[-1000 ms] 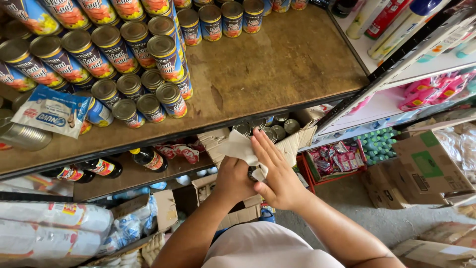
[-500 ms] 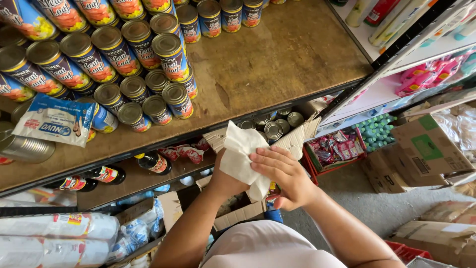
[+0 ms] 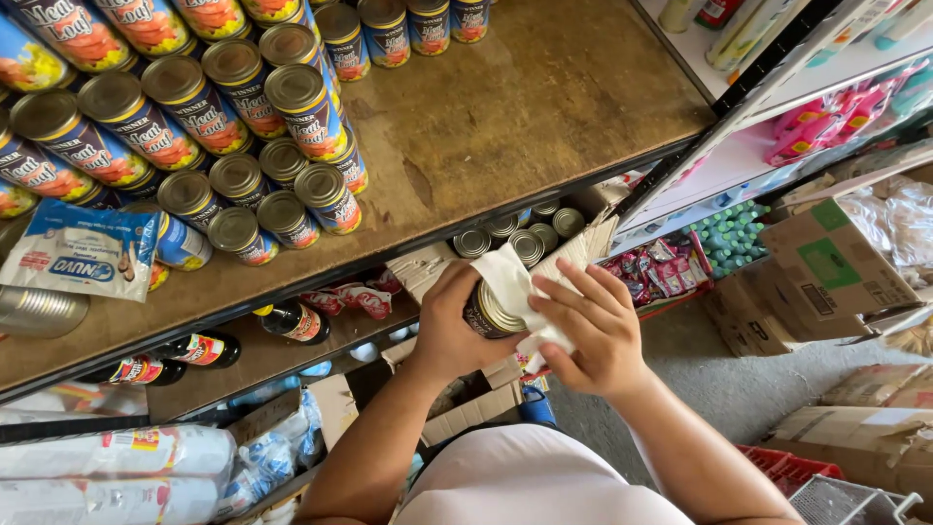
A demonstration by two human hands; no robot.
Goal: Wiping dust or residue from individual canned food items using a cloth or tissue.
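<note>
My left hand (image 3: 455,331) grips a small can (image 3: 489,313) with a gold lid, held on its side below the shelf edge. My right hand (image 3: 595,326) presses a white cloth (image 3: 513,282) against the can's top and side. Both hands hover over an open cardboard box (image 3: 428,264) that holds several more cans (image 3: 515,233) of the same kind.
A brown wooden shelf (image 3: 525,107) carries rows of blue-labelled cans (image 3: 243,126) at its left and a white-and-blue pouch (image 3: 83,255). Dark sauce bottles (image 3: 292,321) lie on the shelf below. Cardboard boxes (image 3: 826,262) stand on the floor at right, a white rack (image 3: 777,126) above them.
The hands have come up a little from the box and the can now shows in my left hand. The right hand has moved the cloth over the can's lid.
</note>
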